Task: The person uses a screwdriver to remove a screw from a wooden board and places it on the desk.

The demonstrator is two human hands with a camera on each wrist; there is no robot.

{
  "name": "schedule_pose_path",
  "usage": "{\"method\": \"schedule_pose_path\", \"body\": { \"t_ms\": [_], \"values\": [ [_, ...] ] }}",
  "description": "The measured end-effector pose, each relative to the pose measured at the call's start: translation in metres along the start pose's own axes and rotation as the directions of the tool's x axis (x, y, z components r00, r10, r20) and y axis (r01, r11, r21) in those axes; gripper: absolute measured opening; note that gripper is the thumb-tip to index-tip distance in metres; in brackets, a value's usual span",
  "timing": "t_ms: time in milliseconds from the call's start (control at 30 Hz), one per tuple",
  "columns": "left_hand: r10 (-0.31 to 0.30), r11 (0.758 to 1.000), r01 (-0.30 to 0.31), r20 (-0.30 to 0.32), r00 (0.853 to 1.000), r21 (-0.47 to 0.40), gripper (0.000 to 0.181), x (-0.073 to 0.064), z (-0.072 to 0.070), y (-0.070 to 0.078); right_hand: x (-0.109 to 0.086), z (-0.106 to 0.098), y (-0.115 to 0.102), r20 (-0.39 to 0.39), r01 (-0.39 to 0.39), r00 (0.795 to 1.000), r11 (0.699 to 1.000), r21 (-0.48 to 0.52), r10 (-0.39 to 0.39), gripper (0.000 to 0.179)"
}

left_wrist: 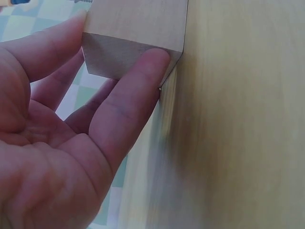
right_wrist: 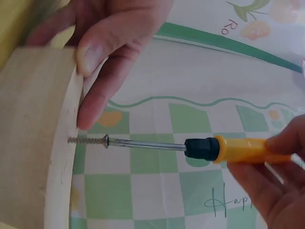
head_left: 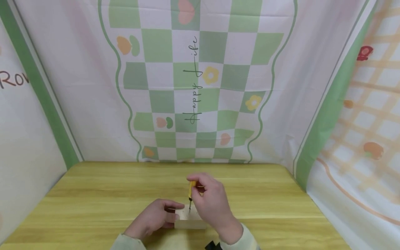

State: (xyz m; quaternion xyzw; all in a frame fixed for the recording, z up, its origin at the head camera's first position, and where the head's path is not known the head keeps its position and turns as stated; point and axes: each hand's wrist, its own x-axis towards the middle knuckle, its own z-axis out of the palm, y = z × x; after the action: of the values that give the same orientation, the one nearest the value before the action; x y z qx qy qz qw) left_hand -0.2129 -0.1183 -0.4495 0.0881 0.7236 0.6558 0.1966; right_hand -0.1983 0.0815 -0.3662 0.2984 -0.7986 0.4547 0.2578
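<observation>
A pale wooden block (head_left: 190, 224) rests on the table in front of me. My left hand (head_left: 154, 217) holds its left end; in the left wrist view the thumb and fingers press against the end of the block (left_wrist: 138, 24). With my right hand (head_left: 212, 199) I grip the yellow handle of a screwdriver (head_left: 192, 189), which stands upright over the block. The right wrist view shows the screwdriver's metal shaft (right_wrist: 147, 144) meeting the head of a screw (right_wrist: 90, 140). The screw's tip is at the block's top face, with most of its thread exposed.
The wood-grain table (head_left: 125, 187) extends around the block. Behind it hangs a green-and-white checked cloth (head_left: 212, 100), with more printed cloth (head_left: 368, 114) at the sides. A small black object (head_left: 213, 246) shows by the right wrist at the bottom edge.
</observation>
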Motion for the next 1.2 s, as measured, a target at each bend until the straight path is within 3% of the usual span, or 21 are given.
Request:
{"method": "schedule_pose_path", "body": {
  "t_ms": [100, 200, 367, 467, 700, 800, 1033, 1200],
  "values": [
    [0.001, 1.000, -0.001, 0.002, 1.000, -0.002, 0.034, -0.0005, 0.0001, -0.0001, 0.0005, -0.0028, -0.0005, 0.061, -0.020, 0.998, 0.997, 0.070, 0.016, 0.034],
    [-0.005, 1.000, 0.005, 0.001, 1.000, -0.001, 0.034, -0.0007, -0.0001, 0.0001, 0.0008, -0.0035, -0.0002, 0.085, -0.049, 0.995, 0.998, 0.044, 0.046, 0.028],
    [-0.022, 1.000, 0.022, -0.002, 1.000, -0.007, 0.035, -0.0009, -0.0008, 0.0003, 0.0002, 0.0001, -0.0004, 0.040, -0.053, 0.998, 0.997, -0.059, 0.055, 0.024],
    [-0.024, 1.000, 0.024, 0.000, 1.000, -0.014, 0.036, -0.0014, -0.0009, 0.0005, -0.0004, 0.0016, 0.0000, 0.018, -0.029, 0.999, 0.998, -0.064, 0.031, 0.021],
    [-0.024, 1.000, 0.024, 0.003, 1.000, -0.019, 0.038, -0.0017, -0.0010, -0.0001, 0.0008, -0.0015, 0.0029, 0.105, -0.043, 0.994, 0.996, 0.072, 0.036, 0.028],
    [-0.024, 1.000, 0.024, 0.000, 1.000, -0.016, 0.037, -0.0014, -0.0013, -0.0008, 0.0011, -0.0027, 0.0029, 0.135, -0.064, 0.989, 0.995, 0.070, 0.054, 0.029],
    [-0.018, 1.000, 0.018, 0.003, 1.000, -0.009, 0.036, -0.0009, -0.0005, 0.0003, 0.0010, -0.0030, -0.0028, 0.042, -0.065, 0.997, 0.993, -0.096, 0.069, 0.028],
    [-0.020, 1.000, 0.020, 0.000, 1.000, -0.007, 0.037, -0.0001, -0.0001, 0.0006, 0.0015, -0.0042, -0.0023, 0.045, -0.092, 0.995, 0.995, -0.022, 0.093, 0.030]
  ]
}}
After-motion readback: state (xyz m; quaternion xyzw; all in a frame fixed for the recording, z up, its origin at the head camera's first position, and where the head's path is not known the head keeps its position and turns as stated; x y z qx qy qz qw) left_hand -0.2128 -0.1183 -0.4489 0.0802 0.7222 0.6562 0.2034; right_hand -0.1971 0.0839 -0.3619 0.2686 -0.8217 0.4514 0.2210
